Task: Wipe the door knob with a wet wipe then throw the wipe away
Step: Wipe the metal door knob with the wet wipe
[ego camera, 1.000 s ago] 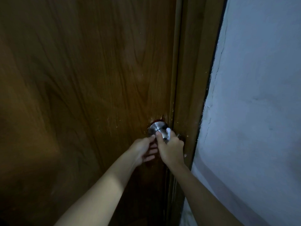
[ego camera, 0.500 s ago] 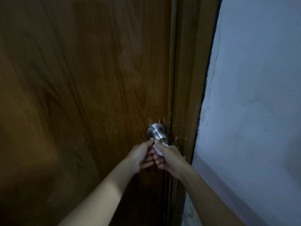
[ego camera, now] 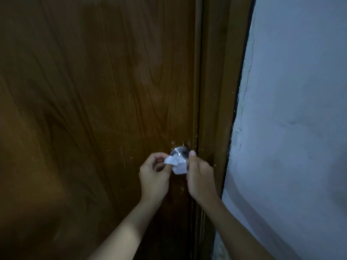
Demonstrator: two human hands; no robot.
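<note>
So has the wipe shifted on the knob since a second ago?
Yes. The wipe went from the knob's right side to its lower front, now between both hands.

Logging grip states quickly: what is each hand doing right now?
Left hand: closed, pinching the left edge of the wet wipe.
Right hand: closed on the wipe's right side, thumb up beside the door knob.

Between my fingers the wet wipe [ego camera: 177, 163] is thin, white, crumpled cloth-like tissue, matt and creased. Just above my fingertips the door knob [ego camera: 179, 151] is brushed metal with a soft satin sheen. Around my hands the door [ego camera: 93, 102] is brown wood-grain with a slight gloss, chipped and flecked near the knob. Right of my knuckles the wall [ego camera: 300, 109] is pale, matt, uneven plaster, cracked along its edge.
</note>
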